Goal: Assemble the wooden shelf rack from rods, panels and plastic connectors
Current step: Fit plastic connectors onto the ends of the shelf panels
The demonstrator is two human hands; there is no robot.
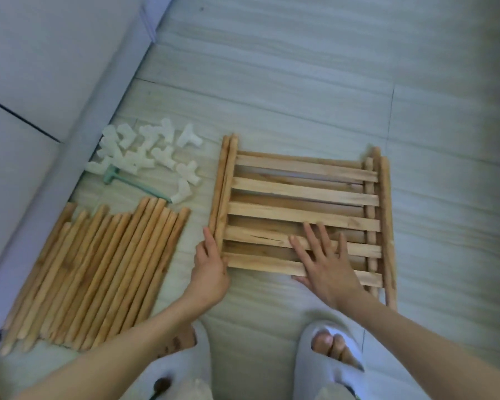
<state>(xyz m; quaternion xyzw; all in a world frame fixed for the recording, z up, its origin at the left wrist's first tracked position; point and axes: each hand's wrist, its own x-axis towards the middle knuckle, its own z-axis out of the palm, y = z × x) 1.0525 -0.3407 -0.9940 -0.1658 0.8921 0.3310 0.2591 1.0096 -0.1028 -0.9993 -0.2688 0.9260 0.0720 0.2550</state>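
Upper left of the frame: pale wall panel [41, 67] running diagonally down to the floor edge. Below it, lower left, a bundle of wooden rods [98, 272] lies side by side on the tiled floor [300, 82], tips fanned toward upper right. Just above the rods, centre left, a loose heap of white plastic connectors [145, 153], mostly T-shaped, some overlapping. A light green small mallet-like tool [133, 183] lies at the heap's lower edge, head at left, handle pointing right toward one connector.

Centre frame: stack of slatted wooden panels [300, 194] flat on the floor, slats running left-right, round side rails at both ends. More than one panel is stacked, slightly offset; exact count unclear.

Left hand [210, 267] sits at the stack's lower left corner, fingers [208, 235] extended up along the left rail, touching it; thumb side hidden, so a grip on the rail cannot be confirmed. Right hand [326, 261] lies palm-down on the lower slats, fingers [315, 235] spread wide and straight, pressing flat, holding nothing.

Bottom of the frame: both forearms come in from the lower corners; two feet in light grey slippers [329, 359] stand on the floor just below the panels, toes visible in the right one.
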